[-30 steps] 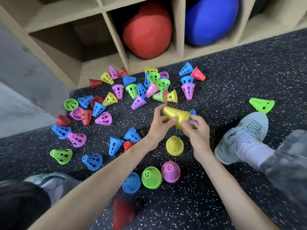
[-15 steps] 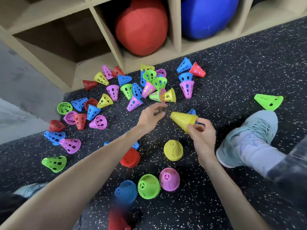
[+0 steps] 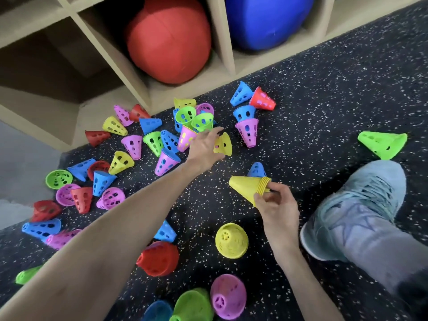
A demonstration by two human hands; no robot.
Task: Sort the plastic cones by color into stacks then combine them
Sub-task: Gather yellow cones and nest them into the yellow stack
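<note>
My right hand (image 3: 275, 207) pinches the wide end of a nested stack of yellow cones (image 3: 249, 187), held on its side above the floor. My left hand (image 3: 205, 145) is stretched forward, its fingers spread and touching a lone yellow cone (image 3: 223, 144) lying at the edge of the scattered pile. Upright colour stacks stand close to me: yellow (image 3: 231, 240), red (image 3: 159, 258), pink (image 3: 228, 295), green (image 3: 194, 305) and blue (image 3: 157, 311). Many loose cones in all colours lie to the left and ahead.
A wooden cubby shelf (image 3: 222, 54) runs along the back, holding a red ball (image 3: 169, 40) and a blue ball (image 3: 266, 19). My shoe (image 3: 356, 209) rests on the speckled floor at right. A single green cone (image 3: 383, 143) lies far right.
My left hand let go of the yellow stack and reached forward to the lone yellow cone. My right hand kept the stack and lowered it slightly.
</note>
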